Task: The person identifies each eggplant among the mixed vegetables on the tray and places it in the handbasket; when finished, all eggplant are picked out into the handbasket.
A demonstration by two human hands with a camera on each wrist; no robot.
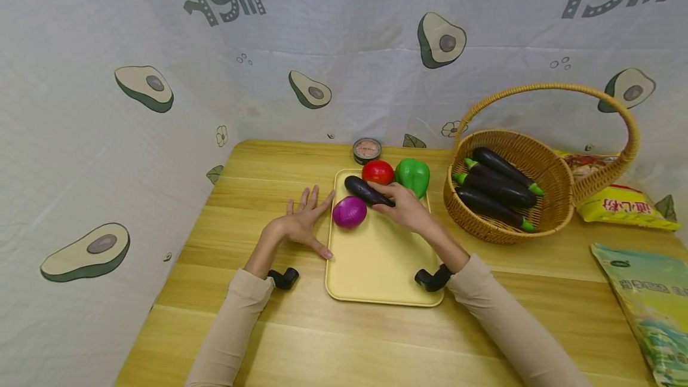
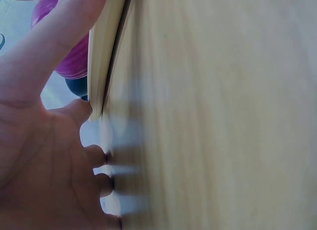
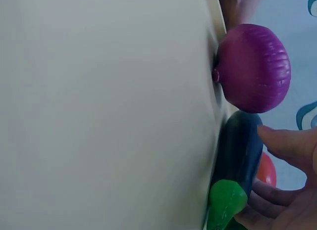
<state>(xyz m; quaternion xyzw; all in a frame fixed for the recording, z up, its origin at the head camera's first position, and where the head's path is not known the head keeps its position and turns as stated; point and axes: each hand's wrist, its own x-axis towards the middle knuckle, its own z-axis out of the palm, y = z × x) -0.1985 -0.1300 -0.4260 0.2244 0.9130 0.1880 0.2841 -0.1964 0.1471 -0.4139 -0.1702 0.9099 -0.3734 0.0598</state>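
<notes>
A dark eggplant (image 1: 361, 189) lies in the upper part of a yellow tray (image 1: 384, 267). The right hand (image 1: 404, 208) grips it between thumb and fingers; the right wrist view shows its green stem end (image 3: 227, 200). Just below it in the tray sits a purple onion (image 1: 350, 212). Behind are a red tomato (image 1: 378, 172) and a green bell pepper (image 1: 412, 177), the latter partly covered by the right hand. The left hand (image 1: 301, 224) is spread at the tray's left edge, its fingers extended and thumb at the rim, holding nothing.
To the right stands a wicker basket (image 1: 457, 211) with a tall handle and several eggplants (image 1: 497, 189). A small round tin (image 1: 368, 149) stands behind the tray. Yellow packets (image 1: 618, 205) lie beside the basket, and a green-yellow bag (image 1: 645, 297) at the right edge. A printed cloth hangs behind.
</notes>
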